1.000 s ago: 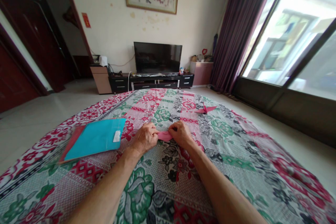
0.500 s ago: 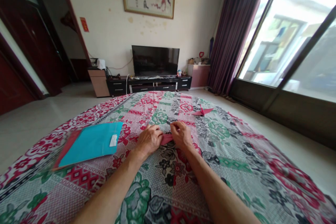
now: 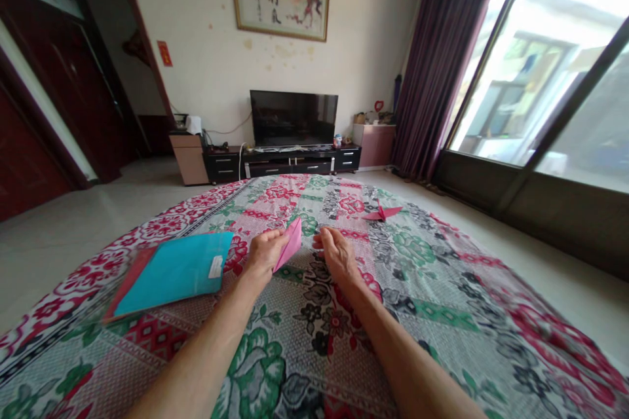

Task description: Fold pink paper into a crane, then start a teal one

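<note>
Pink folded paper (image 3: 291,245) is being held over the middle of the desk (image 3: 437,281) by the left grip (image 3: 265,250), pinched closed on its left side. The right grip (image 3: 337,254) is being held loosely curled just right of it, nothing visibly grasped. The paper is being judged light, thin and easily creased; a gentle pinch along its folded edges is being favoured.

folded paper (image 3: 291,243): pink | pointed folded piece (image 3: 382,213): pinkish red | packet (image 3: 171,272): turquoise, red along left edge; label (image 3: 215,267): white | tablecloth (image 3: 417,255): red, green, black flowers, diamond bands, pale ground | curtain (image 3: 432,72): dark purple | television (image 3: 293,119): black
</note>
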Demonstrator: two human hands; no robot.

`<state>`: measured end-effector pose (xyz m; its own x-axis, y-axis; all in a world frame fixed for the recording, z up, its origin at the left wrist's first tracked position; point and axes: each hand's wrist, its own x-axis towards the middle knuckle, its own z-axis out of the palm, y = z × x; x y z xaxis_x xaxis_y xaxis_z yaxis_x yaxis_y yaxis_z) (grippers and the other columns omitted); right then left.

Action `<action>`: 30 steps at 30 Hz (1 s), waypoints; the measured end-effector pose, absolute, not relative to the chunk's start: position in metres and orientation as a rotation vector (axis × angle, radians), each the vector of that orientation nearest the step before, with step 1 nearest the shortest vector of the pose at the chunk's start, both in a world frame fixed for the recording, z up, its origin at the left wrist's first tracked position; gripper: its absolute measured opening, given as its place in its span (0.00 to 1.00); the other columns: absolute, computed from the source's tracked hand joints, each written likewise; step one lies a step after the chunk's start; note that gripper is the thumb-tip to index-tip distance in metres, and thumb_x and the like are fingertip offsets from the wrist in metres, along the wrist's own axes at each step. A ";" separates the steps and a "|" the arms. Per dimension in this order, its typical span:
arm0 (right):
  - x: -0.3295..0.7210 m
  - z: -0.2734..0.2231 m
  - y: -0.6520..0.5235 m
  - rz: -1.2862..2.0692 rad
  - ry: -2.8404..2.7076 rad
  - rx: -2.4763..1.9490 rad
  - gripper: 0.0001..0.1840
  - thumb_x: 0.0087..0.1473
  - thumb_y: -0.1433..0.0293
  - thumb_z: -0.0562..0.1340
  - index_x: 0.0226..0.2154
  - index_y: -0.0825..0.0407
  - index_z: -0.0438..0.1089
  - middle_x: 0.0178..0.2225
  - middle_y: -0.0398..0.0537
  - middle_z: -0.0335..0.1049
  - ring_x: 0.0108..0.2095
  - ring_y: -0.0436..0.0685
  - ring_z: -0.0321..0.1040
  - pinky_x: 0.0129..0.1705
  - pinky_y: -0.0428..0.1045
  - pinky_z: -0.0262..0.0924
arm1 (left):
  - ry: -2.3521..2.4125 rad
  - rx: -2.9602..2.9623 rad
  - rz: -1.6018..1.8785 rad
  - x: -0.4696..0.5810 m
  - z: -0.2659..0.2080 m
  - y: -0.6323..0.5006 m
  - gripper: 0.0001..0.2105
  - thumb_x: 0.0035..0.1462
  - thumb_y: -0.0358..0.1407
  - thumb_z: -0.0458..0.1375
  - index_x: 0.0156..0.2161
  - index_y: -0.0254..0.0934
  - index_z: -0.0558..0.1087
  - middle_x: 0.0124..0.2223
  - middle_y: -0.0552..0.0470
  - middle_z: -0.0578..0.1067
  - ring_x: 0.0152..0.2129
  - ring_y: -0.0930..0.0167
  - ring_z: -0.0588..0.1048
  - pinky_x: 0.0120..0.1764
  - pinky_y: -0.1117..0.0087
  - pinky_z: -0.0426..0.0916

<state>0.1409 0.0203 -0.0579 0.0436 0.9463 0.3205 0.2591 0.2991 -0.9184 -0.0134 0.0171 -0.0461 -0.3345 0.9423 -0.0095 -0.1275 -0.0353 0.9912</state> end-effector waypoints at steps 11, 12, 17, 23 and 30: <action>0.116 -0.062 0.013 0.988 -1.448 -1.098 0.29 0.43 0.64 0.63 0.49 0.54 0.60 0.35 0.49 0.72 0.31 0.53 0.70 0.30 0.46 0.64 | 1.065 0.548 1.423 0.004 -0.030 0.002 0.07 0.37 0.27 0.59 0.27 0.34 0.69 0.20 0.57 0.71 0.17 0.75 0.70 0.23 0.74 0.67; 0.117 -0.063 0.013 0.990 -1.443 -1.093 0.29 0.43 0.64 0.63 0.49 0.54 0.60 0.35 0.49 0.72 0.31 0.53 0.70 0.31 0.47 0.64 | 1.070 0.537 1.419 0.005 -0.030 0.002 0.07 0.37 0.27 0.59 0.28 0.34 0.69 0.21 0.57 0.71 0.17 0.75 0.71 0.23 0.74 0.67; 0.117 -0.065 0.017 0.995 -1.399 -1.119 0.29 0.42 0.66 0.63 0.48 0.54 0.59 0.34 0.47 0.71 0.30 0.52 0.70 0.29 0.45 0.63 | 1.091 0.540 1.359 0.006 -0.034 0.003 0.08 0.38 0.27 0.59 0.29 0.34 0.69 0.22 0.56 0.72 0.18 0.75 0.72 0.24 0.74 0.68; 0.124 -0.059 0.019 1.213 -1.318 -1.109 0.30 0.39 0.69 0.63 0.48 0.55 0.57 0.29 0.42 0.68 0.21 0.47 0.64 0.20 0.43 0.57 | 1.274 0.801 1.207 0.000 -0.034 0.003 0.10 0.40 0.32 0.60 0.32 0.34 0.71 0.23 0.54 0.73 0.19 0.74 0.72 0.24 0.75 0.65; 0.146 -0.043 0.018 1.340 -1.622 -1.209 0.31 0.40 0.75 0.61 0.50 0.56 0.58 0.22 0.37 0.65 0.17 0.44 0.57 0.17 0.41 0.49 | 1.970 1.587 1.387 -0.014 -0.030 0.007 0.17 0.47 0.34 0.56 0.45 0.34 0.72 0.38 0.47 0.76 0.34 0.68 0.74 0.38 0.71 0.67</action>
<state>0.1460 0.0176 -0.0431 -0.3195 0.9465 -0.0447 0.2222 0.0290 -0.9746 -0.0143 0.0074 -0.0296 -0.3722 0.8610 0.3467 0.6168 -0.0497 0.7855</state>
